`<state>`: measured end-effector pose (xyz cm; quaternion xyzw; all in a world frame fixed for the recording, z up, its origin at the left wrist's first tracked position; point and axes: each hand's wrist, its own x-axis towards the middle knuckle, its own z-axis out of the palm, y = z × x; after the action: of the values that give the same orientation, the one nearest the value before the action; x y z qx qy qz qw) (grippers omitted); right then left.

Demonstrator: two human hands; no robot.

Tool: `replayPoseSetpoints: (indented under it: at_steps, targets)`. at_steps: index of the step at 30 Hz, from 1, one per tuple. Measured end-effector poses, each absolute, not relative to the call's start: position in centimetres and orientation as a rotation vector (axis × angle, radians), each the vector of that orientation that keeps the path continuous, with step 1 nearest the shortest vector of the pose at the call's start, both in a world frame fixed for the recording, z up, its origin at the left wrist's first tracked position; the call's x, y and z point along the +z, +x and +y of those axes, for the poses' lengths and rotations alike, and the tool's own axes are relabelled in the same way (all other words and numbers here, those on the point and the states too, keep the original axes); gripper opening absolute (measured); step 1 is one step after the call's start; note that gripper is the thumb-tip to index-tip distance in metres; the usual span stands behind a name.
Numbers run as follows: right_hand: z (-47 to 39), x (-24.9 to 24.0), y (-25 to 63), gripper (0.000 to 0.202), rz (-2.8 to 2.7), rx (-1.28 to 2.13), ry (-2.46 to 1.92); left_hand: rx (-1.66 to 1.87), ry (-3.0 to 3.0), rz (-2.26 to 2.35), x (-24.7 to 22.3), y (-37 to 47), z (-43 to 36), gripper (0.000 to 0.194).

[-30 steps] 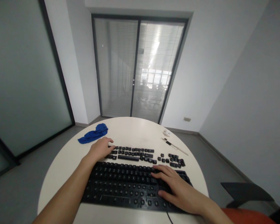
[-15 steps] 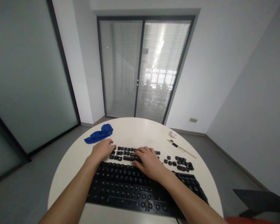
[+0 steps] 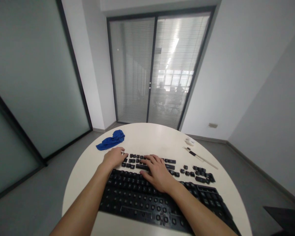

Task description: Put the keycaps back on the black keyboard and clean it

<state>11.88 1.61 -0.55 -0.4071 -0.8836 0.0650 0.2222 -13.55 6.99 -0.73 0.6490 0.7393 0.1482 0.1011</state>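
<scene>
A black keyboard (image 3: 137,200) lies on the round pale table; its near rows show bare key posts, while keycaps remain on its far rows and right part. Loose black keycaps (image 3: 142,166) are laid out in rows beyond it. My left hand (image 3: 113,158) rests at the left end of these rows, thumb and fingers apart, nothing visible in it. Over the middle of the rows, my right hand (image 3: 157,172) has its fingers spread on the loose caps, with its thumb near the keyboard's far edge. What lies under its palm is hidden.
A blue cloth (image 3: 111,140) lies on the table (image 3: 149,134) at the far left. More keycaps (image 3: 201,173) are heaped at the right, below a thin stick-like tool (image 3: 203,158) and a small white item (image 3: 189,141). A dark object (image 3: 284,218) stands at the lower right.
The whole view has shifted, so the table appears further right. My right hand sits slightly further left over the keycaps, uncovering more of them to its right. My left hand has hardly moved.
</scene>
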Motion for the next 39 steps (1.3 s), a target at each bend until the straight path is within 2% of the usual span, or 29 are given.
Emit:
replayPoseSetpoints:
  at_steps: [8, 21, 34, 39]
  targets:
    - [1.9, -0.7, 11.8, 0.042, -2.453, 0.204, -1.155, 0.477, 1.924, 2.123, -1.3, -13.5, 7.3, 0.036]
    - [3.2, -1.0, 12.2, 0.059, -2.526, 0.263, -1.198, 0.557, 1.898, 2.083, -1.3, -12.8, 7.1, 0.021]
    - [3.3, -1.0, 12.1, 0.056, -2.503, 0.264, -1.171, 0.798, 1.821, 2.071, -0.2, -12.9, 7.0, 0.02]
    - [2.9, -0.4, 12.2, 0.046, -2.439, 0.194, -1.11, 0.896, 1.922, 1.796, 2.0, -12.3, 6.2, 0.025]
